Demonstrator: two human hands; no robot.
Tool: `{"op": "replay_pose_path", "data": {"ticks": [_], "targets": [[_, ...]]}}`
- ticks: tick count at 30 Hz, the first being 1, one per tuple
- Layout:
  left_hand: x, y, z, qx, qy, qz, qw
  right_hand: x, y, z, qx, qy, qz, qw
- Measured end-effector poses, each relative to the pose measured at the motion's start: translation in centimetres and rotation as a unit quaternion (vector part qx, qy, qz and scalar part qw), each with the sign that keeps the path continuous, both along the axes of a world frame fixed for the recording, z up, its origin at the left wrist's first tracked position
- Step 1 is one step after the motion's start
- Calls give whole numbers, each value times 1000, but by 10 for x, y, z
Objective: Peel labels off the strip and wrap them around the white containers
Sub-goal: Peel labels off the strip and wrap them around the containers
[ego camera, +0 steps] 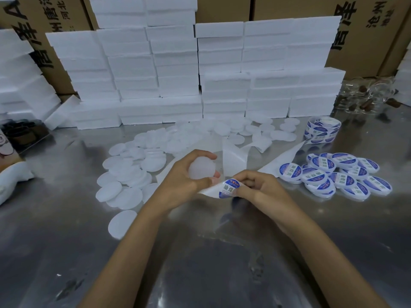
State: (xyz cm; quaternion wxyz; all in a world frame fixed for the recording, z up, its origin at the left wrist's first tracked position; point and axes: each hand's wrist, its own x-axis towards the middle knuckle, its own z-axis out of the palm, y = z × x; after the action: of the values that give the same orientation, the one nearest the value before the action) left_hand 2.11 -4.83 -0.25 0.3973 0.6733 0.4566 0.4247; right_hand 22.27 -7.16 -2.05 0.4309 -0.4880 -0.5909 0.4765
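The left hand (pixel 185 174) is curled around a plain white round container (pixel 202 168), fingers over its far edge and thumb at its near edge, holding it tilted just above the steel table (pixel 200 263). At its 4 o'clock the right hand (pixel 259 187) pinches a blue-and-white label (pixel 229 188) between thumb and fingertips; the label is partly lifted from the white backing strip (pixel 266 162), with its left end close to the container's lower edge. Whether label and container touch I cannot tell. The strip runs from the hands toward 2 o'clock, up to a loose roll of labels (pixel 321 130) near the table's far right.

At 3 o'clock of the hands lies a heap of labelled containers (pixel 338 176), overlapping one another. At 9 to 11 o'clock spreads a wide scatter of unlabelled white containers (pixel 131 174), reaching on toward 12 o'clock. Behind them, white foam boxes (pixel 178 74) are stacked in a wall, with brown cartons (pixel 367 30) printed in black characters behind that.
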Motion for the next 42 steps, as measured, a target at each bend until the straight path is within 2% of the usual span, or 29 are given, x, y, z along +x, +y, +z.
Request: {"op": "replay_pose_path", "data": {"ticks": [4,11,15,19,25,29,31,33,35,38,40,42], "targets": [[6,2,-4,12,9,15,1000,-3,-3,2,25,21,-3,999],[10,6,-9,24,50,10,998,-12,-10,0,126,-42,-25,991],[10,8,-9,16,87,40,995,-14,-10,0,132,-36,-42,990],[6,11,-13,10,82,67,994,-14,-9,3,168,-46,-70,982],[0,16,-20,19,164,90,982,-7,-8,10,145,103,-67,982],[0,15,-18,29,199,110,973,-2,-6,12,150,148,-81,974],[1,10,-14,63,154,134,977,-1,-5,13,129,175,-91,972],[4,6,-5,81,46,149,984,-2,-5,13,114,190,-94,971],[9,1,8,31,-113,125,985,-4,-6,14,115,190,-94,970],[23,-8,23,-94,-337,18,937,-11,-9,18,141,177,-96,969],[32,-16,24,-148,-385,-36,910,-15,-10,21,167,169,-104,966],[39,-21,22,-186,-389,-72,899,-18,-11,23,183,169,-110,962]]}}
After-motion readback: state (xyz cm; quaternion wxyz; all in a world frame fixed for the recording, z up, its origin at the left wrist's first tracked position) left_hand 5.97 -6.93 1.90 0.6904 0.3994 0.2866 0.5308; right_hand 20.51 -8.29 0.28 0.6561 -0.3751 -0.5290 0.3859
